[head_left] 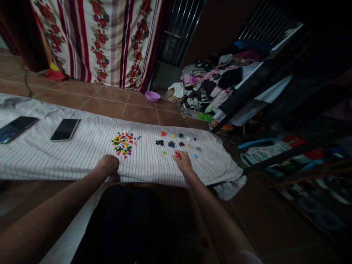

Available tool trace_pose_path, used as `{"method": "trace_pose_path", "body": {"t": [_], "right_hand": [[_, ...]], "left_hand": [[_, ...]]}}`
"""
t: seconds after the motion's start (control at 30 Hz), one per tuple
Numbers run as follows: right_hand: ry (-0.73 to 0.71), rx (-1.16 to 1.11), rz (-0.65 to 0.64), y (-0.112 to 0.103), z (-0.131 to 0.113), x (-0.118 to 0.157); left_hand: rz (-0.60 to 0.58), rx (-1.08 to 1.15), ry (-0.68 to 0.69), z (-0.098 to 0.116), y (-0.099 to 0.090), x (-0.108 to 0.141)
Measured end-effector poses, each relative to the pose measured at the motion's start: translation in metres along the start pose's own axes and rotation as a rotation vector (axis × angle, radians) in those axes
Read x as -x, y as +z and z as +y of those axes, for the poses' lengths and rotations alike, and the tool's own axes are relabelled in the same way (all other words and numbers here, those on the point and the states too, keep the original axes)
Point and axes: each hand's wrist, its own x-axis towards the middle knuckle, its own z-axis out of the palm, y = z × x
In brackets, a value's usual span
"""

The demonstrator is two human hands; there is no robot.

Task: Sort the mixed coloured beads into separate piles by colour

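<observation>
A mixed pile of small bead-like coloured pieces (pixel 123 143) lies on the striped cloth (pixel 148 165). To its right sit small groups sorted by colour, among them black pieces (pixel 159 142), grey pieces (pixel 171 144), orange pieces (pixel 163 134), dark red pieces (pixel 181 144) and light blue pieces (pixel 195 156). My right hand (pixel 183 162) is closed in a pinch, with red pieces (pixel 178 155) at its fingertips, low over the cloth. Just below the mixed pile, my left hand (pixel 109 164) rests curled at the cloth's near edge; its fingers are hidden from me.
Two phones, one dark (pixel 17 129) and one pale-edged (pixel 65 129), lie on the cloth at left. On the tiled floor beyond are a purple basin (pixel 153 96) and a heap of clothes (pixel 211 79). A dark post (pixel 255 79) slants at right.
</observation>
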Motion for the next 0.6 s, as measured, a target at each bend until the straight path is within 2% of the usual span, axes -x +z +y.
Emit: {"method": "trace_pose_path", "body": {"t": [0.2,0.33,0.47,0.6], "right_hand": [[-0.007,-0.006,0.085,-0.007,-0.017,0.001],[-0.13,-0.034,0.074,-0.009,-0.042,0.001],[-0.256,-0.113,0.0,0.003,-0.075,0.005],[-0.384,-0.192,-0.161,0.023,-0.11,0.012]], "left_hand": [[-0.039,-0.078,-0.055,0.0,-0.007,0.002],[-0.048,-0.088,-0.054,0.0,-0.008,0.0],[-0.04,-0.078,-0.061,-0.001,-0.005,-0.003],[-0.027,-0.059,-0.072,-0.003,-0.001,-0.007]]}}
